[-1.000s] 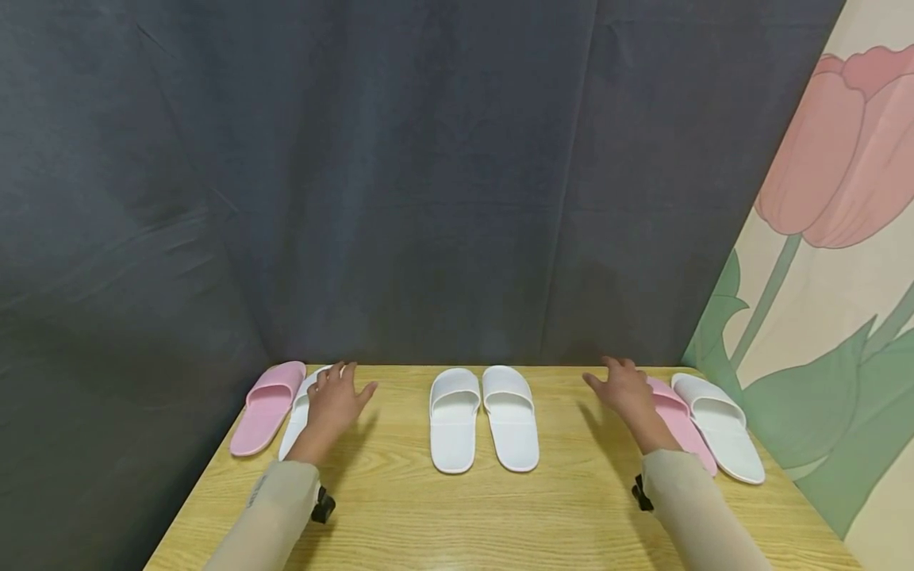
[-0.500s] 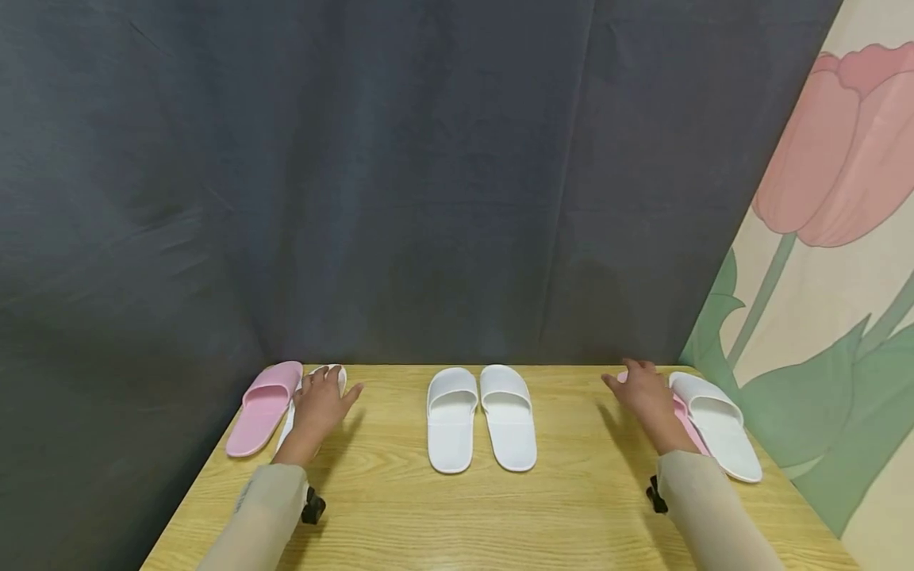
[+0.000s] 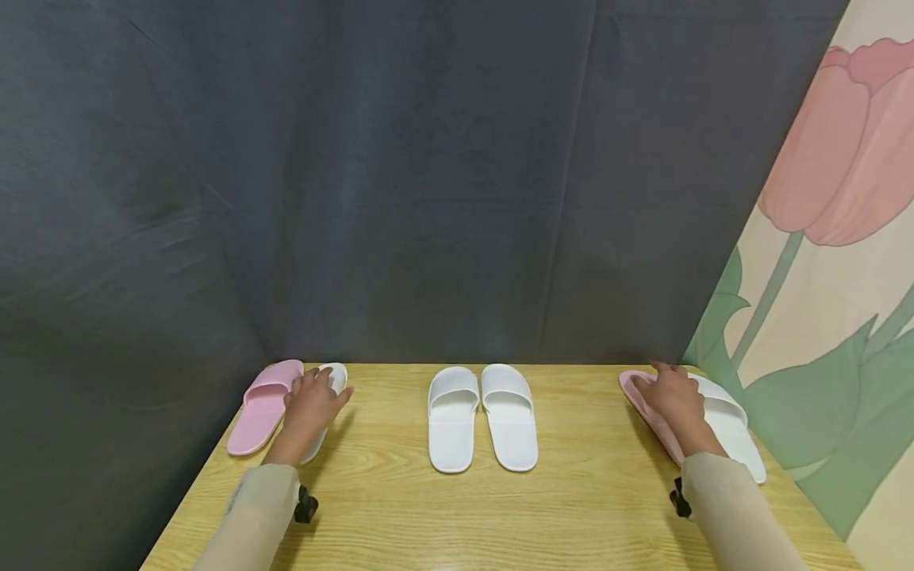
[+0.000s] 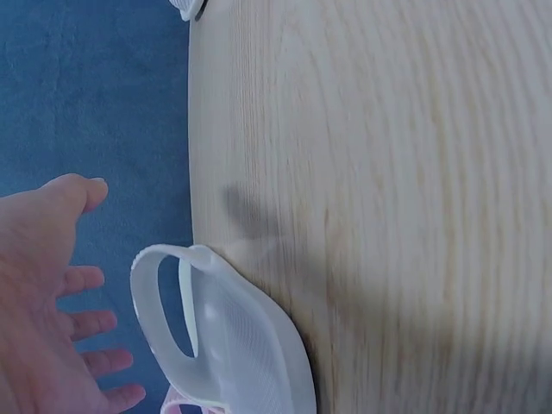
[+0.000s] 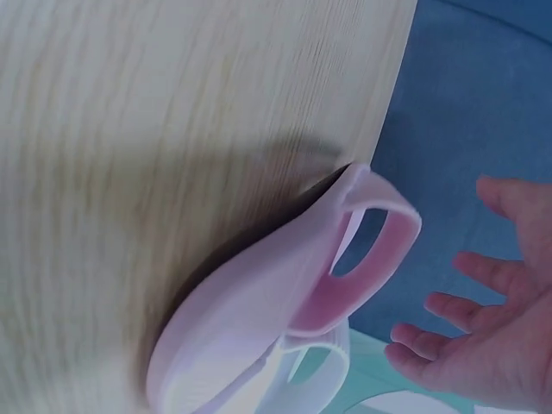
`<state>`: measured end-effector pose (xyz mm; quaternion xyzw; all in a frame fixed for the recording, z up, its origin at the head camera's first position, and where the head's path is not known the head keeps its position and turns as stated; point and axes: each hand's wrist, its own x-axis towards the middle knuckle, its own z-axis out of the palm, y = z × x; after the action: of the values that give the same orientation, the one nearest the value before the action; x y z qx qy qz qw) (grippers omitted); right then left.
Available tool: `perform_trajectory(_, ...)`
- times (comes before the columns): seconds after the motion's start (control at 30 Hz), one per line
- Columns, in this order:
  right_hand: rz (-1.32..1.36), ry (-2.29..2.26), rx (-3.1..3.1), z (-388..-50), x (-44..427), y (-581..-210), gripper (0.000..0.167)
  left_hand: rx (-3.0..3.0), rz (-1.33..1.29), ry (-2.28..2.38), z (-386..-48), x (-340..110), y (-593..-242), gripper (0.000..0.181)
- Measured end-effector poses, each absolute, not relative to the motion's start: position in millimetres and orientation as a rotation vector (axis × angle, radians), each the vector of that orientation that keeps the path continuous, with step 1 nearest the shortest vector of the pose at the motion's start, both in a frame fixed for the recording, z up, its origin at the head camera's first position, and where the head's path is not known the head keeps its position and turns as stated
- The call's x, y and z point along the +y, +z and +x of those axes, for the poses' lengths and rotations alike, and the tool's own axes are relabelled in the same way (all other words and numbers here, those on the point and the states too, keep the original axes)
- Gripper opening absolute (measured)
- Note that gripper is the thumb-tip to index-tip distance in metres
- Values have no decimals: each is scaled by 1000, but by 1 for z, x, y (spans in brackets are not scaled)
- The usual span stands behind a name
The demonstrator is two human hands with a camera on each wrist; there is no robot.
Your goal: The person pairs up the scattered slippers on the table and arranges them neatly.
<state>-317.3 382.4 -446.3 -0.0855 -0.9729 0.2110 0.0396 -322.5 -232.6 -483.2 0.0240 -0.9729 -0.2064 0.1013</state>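
Observation:
My left hand (image 3: 311,403) hovers over a white slipper (image 3: 337,377) that lies beside a pink slipper (image 3: 255,424). In the left wrist view, the spread fingers of the left hand (image 4: 39,302) are apart from the white slipper (image 4: 246,336). On the other side, my right hand (image 3: 673,396) is above a pink slipper (image 3: 646,411) and partly covers it and the adjoining white slipper (image 3: 735,440). Seen from the right wrist, the right hand (image 5: 504,332) has its fingers extended, clear of the strap of the pink slipper (image 5: 246,310). Neither hand holds anything.
Two white slippers, a left one (image 3: 451,436) and a right one (image 3: 512,432), lie in the middle of the wooden table (image 3: 485,523). A dark curtain (image 3: 428,190) hangs behind the far edge. A wall with a tulip painting (image 3: 821,159) borders the right.
Both hands have moved outward, the left one leftward and the right one rightward. More of the left white slipper's toe and the right pink slipper's inner edge now shows. The slippers stay in place.

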Motion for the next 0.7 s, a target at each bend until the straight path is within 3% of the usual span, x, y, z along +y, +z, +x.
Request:
perform_trajectory(0.33,-338,707,-3020,-317,405,-451,79,-2880,52,-630,-323,-245,-485,69)
perform_trajectory(0.7,-386,722,-2932,-315,430,-461,71,-2894,52,-647,-321,-248,-488,71)
